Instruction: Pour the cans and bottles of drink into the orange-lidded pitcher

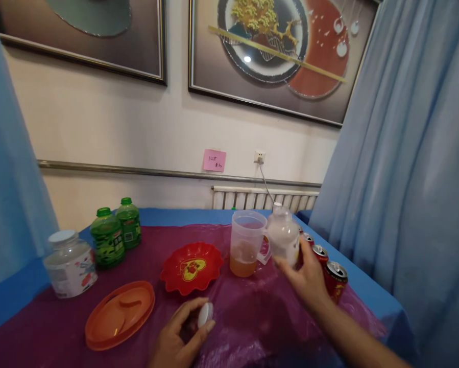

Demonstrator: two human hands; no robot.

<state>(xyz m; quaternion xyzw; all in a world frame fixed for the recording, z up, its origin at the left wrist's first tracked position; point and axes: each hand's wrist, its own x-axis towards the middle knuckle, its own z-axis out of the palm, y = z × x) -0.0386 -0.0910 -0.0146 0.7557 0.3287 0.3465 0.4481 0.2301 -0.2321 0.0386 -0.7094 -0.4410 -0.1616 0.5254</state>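
Note:
In the head view, my left hand [185, 329] pinches a small white cap [205, 314] between thumb and fingers, just above the table covering. My right hand [308, 276] is wrapped round a clear plastic bottle [284, 237] with a pale label and holds it upright. To the left of that bottle is a translucent measuring jug [247, 245], with amber liquid in its lower part. The jug's handle [265, 250] reaches close to the bottle; whether they touch I cannot tell. A red scalloped plate [210, 266] lies beyond my left hand.
An orange lid-like tray [120, 314], a white-capped jar [70, 266] and two green bottles [107, 240] stand at left. Several drink cans [335, 281] line the right side by my forearm. Purple plastic sheeting [237, 327] covers the blue tablecloth [390, 301]. Curtains hang at both sides.

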